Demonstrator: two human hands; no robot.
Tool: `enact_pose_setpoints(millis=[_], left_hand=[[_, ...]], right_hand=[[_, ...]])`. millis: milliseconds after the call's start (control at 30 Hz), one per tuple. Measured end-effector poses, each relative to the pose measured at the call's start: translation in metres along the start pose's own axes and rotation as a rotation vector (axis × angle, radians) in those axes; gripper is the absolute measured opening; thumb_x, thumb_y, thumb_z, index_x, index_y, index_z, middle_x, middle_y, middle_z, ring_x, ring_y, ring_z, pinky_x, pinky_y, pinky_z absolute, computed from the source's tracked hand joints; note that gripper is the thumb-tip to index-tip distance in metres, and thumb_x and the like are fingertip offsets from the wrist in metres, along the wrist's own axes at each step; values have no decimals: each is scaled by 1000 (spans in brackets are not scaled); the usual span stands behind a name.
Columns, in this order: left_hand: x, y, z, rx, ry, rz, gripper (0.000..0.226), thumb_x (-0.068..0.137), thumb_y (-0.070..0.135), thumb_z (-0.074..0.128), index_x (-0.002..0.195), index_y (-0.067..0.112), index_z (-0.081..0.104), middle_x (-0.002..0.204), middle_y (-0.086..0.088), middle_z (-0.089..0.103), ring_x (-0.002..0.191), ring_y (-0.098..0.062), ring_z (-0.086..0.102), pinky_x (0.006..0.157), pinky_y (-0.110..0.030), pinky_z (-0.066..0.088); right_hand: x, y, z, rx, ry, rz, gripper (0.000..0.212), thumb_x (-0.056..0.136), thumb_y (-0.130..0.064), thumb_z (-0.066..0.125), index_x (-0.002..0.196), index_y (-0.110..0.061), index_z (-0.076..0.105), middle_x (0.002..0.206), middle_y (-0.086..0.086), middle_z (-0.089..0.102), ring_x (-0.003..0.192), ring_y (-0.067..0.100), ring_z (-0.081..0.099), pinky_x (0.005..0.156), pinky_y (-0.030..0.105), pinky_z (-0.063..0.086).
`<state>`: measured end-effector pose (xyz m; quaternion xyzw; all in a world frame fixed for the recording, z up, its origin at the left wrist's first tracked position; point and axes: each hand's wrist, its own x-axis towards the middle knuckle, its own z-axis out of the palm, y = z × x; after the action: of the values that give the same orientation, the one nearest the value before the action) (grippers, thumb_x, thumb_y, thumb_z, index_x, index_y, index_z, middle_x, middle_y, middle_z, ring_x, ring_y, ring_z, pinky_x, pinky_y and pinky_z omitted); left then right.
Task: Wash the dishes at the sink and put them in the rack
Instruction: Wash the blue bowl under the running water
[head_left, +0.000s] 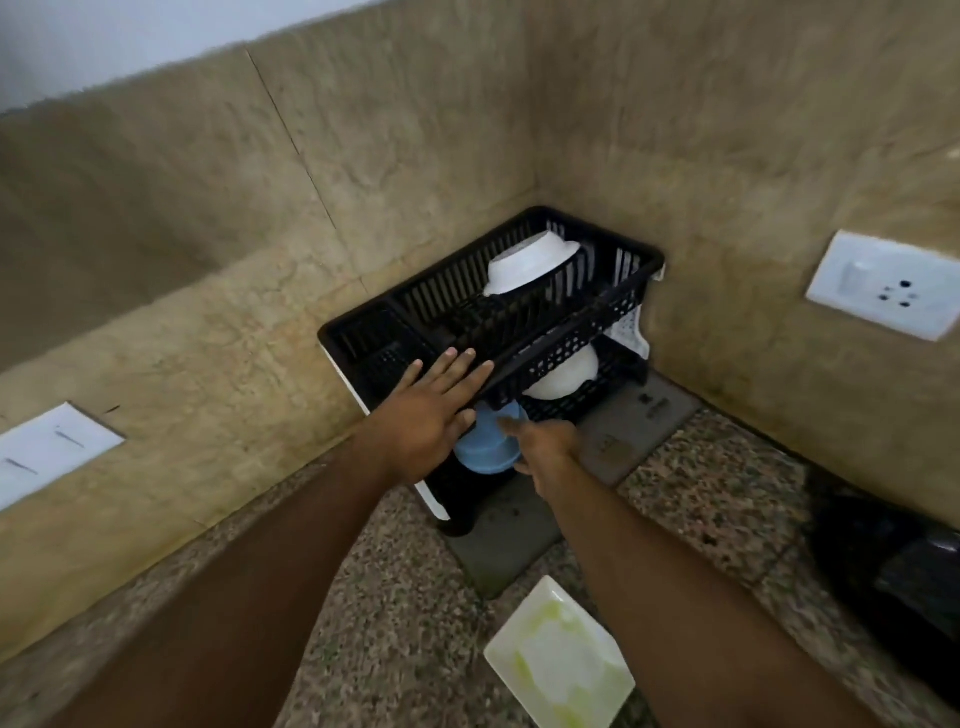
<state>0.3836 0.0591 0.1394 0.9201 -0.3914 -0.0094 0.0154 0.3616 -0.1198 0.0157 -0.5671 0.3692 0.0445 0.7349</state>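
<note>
Rack (566, 332): black plastic, two tiers, set in the corner of the worktop (405, 613) against the tiled walls.
Top tier: one white bowl (530, 265) is held upside down, tilted.
Lower tier: a second white bowl (563, 376) is seen inverted under the top tray.
Blue bowl (485, 447): placed upside down at the front of the lower tier, partly under the top tray's edge.
Left hand (431, 410): laid flat on the top tier's front edge, fingers straight and spread, nothing gripped.
Right hand (545, 452): held at the blue bowl's right side, touching it; finger grip cannot be told, fingers mostly hidden.
Square plate (558, 660): white with green marks, left on the worktop near the camera, well apart from the rack.
Wall socket (883, 283): mounted on the right wall.
Dark object (893, 566): at the right edge, blurred, not identifiable.
</note>
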Motion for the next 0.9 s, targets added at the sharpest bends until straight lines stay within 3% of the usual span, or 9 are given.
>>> enact_pose_setpoints(millis=[100, 200, 267, 433, 500, 633, 733, 767, 900], left_hand=[[-2, -3, 3, -22, 13, 14, 59, 113, 45, 25, 163, 41, -4, 173, 12, -6, 158, -10, -15, 129, -48, -4], [-2, -4, 5, -10, 32, 20, 58, 112, 45, 25, 163, 41, -5, 173, 12, -4, 158, -10, -15, 129, -49, -3], [1, -5, 6, 5, 40, 18, 58, 112, 45, 24, 163, 41, -4, 173, 12, -3, 159, -11, -13, 129, -51, -2], [3, -6, 9, 19, 43, 17, 58, 112, 46, 23, 163, 41, -5, 173, 12, -3, 159, -11, -14, 129, -52, 0], [4, -5, 10, 27, 52, 16, 58, 112, 46, 23, 163, 41, -4, 173, 11, -2, 159, -12, -12, 129, -52, 2], [4, -2, 11, 65, 75, 6, 58, 112, 44, 23, 164, 39, -3, 173, 10, -1, 159, -12, -10, 130, -50, 3], [-2, 1, 9, 79, 99, -3, 59, 112, 42, 25, 165, 34, 2, 173, 6, 1, 160, -13, -7, 130, -46, 3], [-5, 3, 8, 73, 105, -10, 59, 112, 40, 27, 165, 31, 5, 174, 4, 4, 160, -14, -5, 130, -46, 4], [-29, 31, 13, 11, 195, -19, 58, 108, 30, 38, 162, 14, 27, 171, -9, 21, 159, -22, 14, 130, -46, 13]], right_hand=[[28, 0, 27, -70, 27, -58, 66, 70, -47, 90, 118, -8, 69, 114, 8, 72, 98, 28, 71, 87, 46, 63], [39, -6, 48, -58, 22, -106, 47, 97, -26, 67, 138, -4, 58, 139, 10, 62, 123, 29, 62, 107, 43, 52], [41, -9, 59, -80, 10, -109, 39, 101, -15, 59, 138, -1, 58, 141, 16, 61, 127, 29, 62, 108, 40, 51], [42, 3, 69, -473, 104, -239, 57, 101, -46, 59, 146, -11, 53, 149, 9, 56, 135, 26, 54, 104, 25, 41], [42, 3, 69, -542, 128, -250, 55, 101, -48, 58, 141, -10, 58, 143, 11, 61, 130, 26, 59, 95, 24, 44], [30, 9, 59, -592, 115, -312, 53, 99, -46, 63, 133, -6, 63, 134, 13, 66, 123, 28, 63, 98, 31, 49], [0, 19, 38, -598, 118, -412, 34, 93, -39, 74, 100, -6, 72, 104, 10, 74, 97, 27, 69, 66, 26, 47], [-9, 26, 27, -597, 120, -465, 27, 92, -34, 76, 95, -8, 71, 99, 10, 74, 92, 27, 69, 62, 26, 45], [-50, 47, -24, -688, 83, -456, 21, 91, -29, 74, 104, -14, 72, 98, 7, 74, 88, 27, 68, 79, 39, 60]])
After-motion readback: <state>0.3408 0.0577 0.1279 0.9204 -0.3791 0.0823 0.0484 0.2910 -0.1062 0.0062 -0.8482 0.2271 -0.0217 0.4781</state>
